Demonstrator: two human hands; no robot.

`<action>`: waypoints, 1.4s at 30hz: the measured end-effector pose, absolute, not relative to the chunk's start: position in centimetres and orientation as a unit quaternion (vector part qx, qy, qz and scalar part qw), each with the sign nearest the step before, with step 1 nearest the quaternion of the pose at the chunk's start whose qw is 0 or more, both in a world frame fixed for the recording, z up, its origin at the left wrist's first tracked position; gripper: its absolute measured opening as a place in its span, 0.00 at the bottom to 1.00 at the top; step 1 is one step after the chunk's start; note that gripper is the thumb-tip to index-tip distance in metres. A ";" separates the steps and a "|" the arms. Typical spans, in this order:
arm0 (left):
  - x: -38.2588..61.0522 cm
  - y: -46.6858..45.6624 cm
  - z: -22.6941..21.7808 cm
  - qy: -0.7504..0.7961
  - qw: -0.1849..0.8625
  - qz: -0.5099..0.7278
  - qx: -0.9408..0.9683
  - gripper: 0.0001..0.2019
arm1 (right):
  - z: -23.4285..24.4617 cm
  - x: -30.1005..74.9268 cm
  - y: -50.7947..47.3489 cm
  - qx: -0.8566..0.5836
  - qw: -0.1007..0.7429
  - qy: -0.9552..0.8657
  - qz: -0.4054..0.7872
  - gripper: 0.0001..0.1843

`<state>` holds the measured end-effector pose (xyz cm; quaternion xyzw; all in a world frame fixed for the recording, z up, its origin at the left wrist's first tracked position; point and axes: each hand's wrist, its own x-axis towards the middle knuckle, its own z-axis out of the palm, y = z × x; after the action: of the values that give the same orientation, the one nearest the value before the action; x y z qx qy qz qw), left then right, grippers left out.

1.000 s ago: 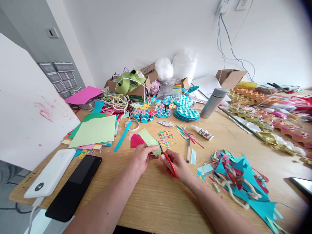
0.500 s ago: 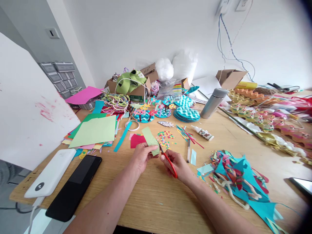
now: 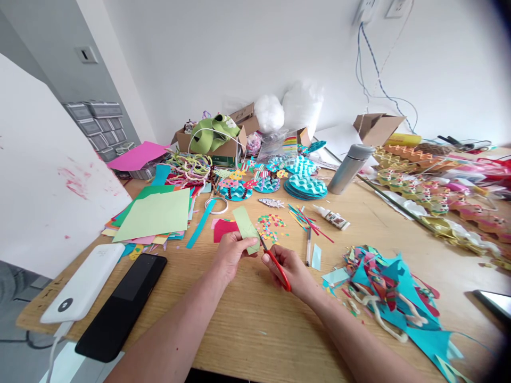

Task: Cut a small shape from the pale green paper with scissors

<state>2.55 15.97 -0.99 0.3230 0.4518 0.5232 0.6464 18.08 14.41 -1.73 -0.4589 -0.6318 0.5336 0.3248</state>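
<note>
White wall point(image 3: 199, 58) lit by soft light, sockets point(image 3: 366, 11) with cables point(image 3: 360, 56) hung below, grey wall point(image 3: 43, 32) fitted with a small plate point(image 3: 85, 54), grey boxes point(image 3: 104, 109) stacked beneath, wood-grained surface point(image 3: 255, 330), grey floor point(image 3: 8, 322) partly hidden.

At the near left corner of the table point(image 3: 255, 330), a power bank point(image 3: 82, 279) lies left of a phone point(image 3: 120, 311), a paper stack point(image 3: 154, 215) behind both. Over the middle, scissors point(image 3: 277, 265) have paper bits point(image 3: 270, 220) behind and a scrap heap point(image 3: 411, 290) rightward. A box point(image 3: 229, 147) stands toward the far edge.

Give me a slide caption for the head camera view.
Left hand holds light green paper, right hand holds red-handled scissors at its edge.
</note>
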 end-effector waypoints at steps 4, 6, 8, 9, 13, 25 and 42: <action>2.5 15.9 -0.8 0.458 0.635 0.518 0.344 0.11 | -1.7 18.1 14.4 -0.454 0.322 -0.630 0.541 0.26; 2.6 15.9 -0.7 0.461 0.634 0.516 0.346 0.11 | -1.6 18.1 14.4 -0.451 0.319 -0.628 0.548 0.25; 2.6 15.9 -0.5 0.465 0.632 0.514 0.346 0.10 | -1.5 18.2 14.3 -0.447 0.315 -0.626 0.557 0.25; 2.6 15.9 -0.4 0.466 0.632 0.513 0.347 0.10 | -1.5 18.2 14.3 -0.444 0.314 -0.624 0.561 0.24; 2.5 15.8 -0.2 0.463 0.630 0.513 0.355 0.09 | -1.3 18.1 14.2 -0.440 0.310 -0.618 0.572 0.25; 2.4 15.8 -0.2 0.450 0.639 0.512 0.357 0.03 | -1.4 18.1 14.3 -0.441 0.308 -0.622 0.569 0.24; 2.5 15.8 -0.2 0.457 0.641 0.510 0.346 0.07 | -1.7 18.2 14.4 -0.436 0.315 -0.621 0.570 0.24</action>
<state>2.46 15.79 -0.16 0.3460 0.4567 0.5101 0.6415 18.19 14.38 -1.75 -0.4364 -0.6212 0.5697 0.3148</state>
